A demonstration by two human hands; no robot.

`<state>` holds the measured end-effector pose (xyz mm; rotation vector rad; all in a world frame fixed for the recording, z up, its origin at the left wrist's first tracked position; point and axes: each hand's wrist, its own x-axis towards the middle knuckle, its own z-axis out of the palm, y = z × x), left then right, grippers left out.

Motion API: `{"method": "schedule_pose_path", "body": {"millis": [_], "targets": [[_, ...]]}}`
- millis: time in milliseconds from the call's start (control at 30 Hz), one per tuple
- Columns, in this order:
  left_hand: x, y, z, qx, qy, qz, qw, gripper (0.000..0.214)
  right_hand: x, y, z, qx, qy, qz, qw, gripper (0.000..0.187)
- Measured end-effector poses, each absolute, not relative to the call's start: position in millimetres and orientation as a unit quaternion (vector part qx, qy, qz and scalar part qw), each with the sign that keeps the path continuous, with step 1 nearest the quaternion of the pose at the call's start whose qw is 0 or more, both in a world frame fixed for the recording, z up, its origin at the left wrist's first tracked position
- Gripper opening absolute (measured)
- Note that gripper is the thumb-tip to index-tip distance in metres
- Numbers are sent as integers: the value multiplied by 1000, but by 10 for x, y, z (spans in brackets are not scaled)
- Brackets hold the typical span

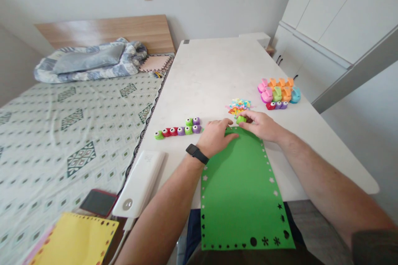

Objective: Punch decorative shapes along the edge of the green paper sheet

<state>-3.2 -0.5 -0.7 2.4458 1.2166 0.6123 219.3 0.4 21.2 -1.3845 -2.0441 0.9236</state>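
Observation:
A green foam sheet (242, 186) with small shapes punched along its edges lies on the white table (211, 70) and hangs over the near edge. My left hand (216, 136), with a black watch on the wrist, lies flat on the sheet's far left corner, fingers stretched. My right hand (263, 125) is pinched on a small green craft punch (241, 119) at the sheet's far edge. Just beyond it sits a little heap of colourful punched shapes (239, 105).
A row of small green, red and purple punches (180, 129) lies left of my hands. Larger pink, orange, green and blue punches (279, 91) sit at the right. A white power bank (139, 182), a phone (98, 202) and a yellow sheet (74, 240) rest near the bed (62, 132).

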Motion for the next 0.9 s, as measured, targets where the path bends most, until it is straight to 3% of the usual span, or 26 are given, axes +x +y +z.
{"method": "schedule_pose_path", "body": {"millis": [400, 900], "targets": [[-33, -7, -21, 863, 429, 218, 157, 32, 2289, 132, 169, -529, -554, 470, 439, 43], [-35, -18, -25, 866, 427, 214, 145, 33, 2400, 244, 34, -533, -494, 517, 452, 45]]}}
